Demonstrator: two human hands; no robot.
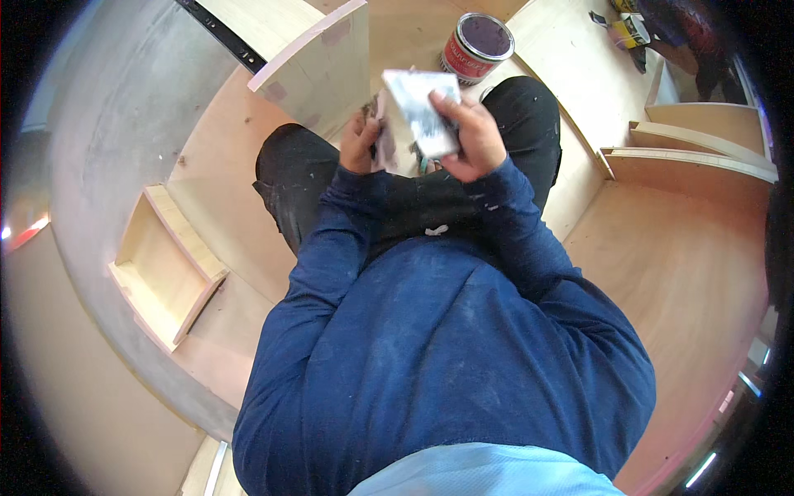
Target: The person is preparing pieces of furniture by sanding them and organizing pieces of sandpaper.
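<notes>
My right hand (473, 136) is closed on a flat, pale rectangular plate (418, 103) that looks like a putty spreader, its face smeared grey and white and blurred by motion. To its left, my left hand (360, 142) grips a thin, pinkish-grey smeared piece (383, 136), seen nearly edge-on; its exact kind I cannot make out. Both hands are held close together between my knees. Just beyond my right hand stands an open tin (478, 48) with a red label and dark, smeared insides.
A pale wooden drawer (318, 62) with a black runner (222, 33) stands ahead on the left. Another small wooden drawer (169, 264) lies at my left. More wooden drawer parts (686, 157) rest at the right, and another person (703, 41) is at the far right.
</notes>
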